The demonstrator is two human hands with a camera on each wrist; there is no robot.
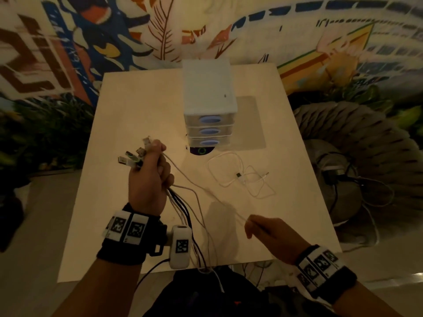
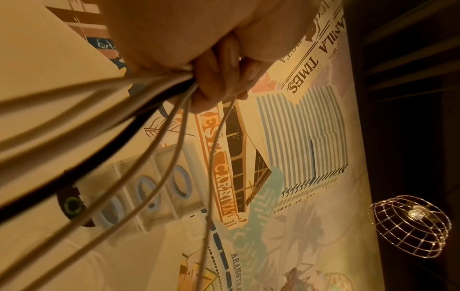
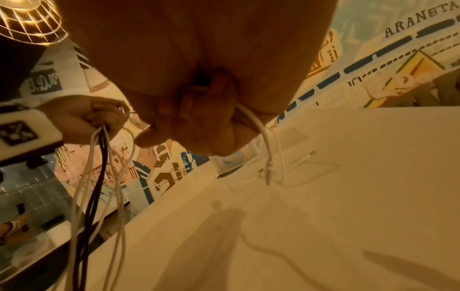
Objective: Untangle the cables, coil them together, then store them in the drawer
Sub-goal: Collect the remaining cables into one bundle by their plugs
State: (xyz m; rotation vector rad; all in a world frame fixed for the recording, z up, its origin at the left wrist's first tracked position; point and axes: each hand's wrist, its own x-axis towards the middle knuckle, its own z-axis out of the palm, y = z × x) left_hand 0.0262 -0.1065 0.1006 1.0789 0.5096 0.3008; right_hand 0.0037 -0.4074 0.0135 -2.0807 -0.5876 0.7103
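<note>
My left hand (image 1: 150,170) is raised over the left side of the table and grips a bundle of white and black cables (image 1: 183,209). Their plug ends (image 1: 132,156) stick out above the fist, and the rest hangs past the table's near edge. From the fist one thin white cable (image 1: 206,188) runs down to my right hand (image 1: 263,229), which pinches it near the front edge. In the right wrist view that cable (image 3: 259,126) leaves my curled fingers (image 3: 199,122). A loose white cable (image 1: 242,177) lies in loops on the table. The white three-drawer unit (image 1: 209,106) stands at the back, drawers closed.
The pale table (image 1: 128,115) is set against a wall with a colourful mural. A dark round disc (image 1: 201,151) lies just in front of the drawer unit. A grey beanbag (image 1: 357,143) with dark cords sits on the floor to the right.
</note>
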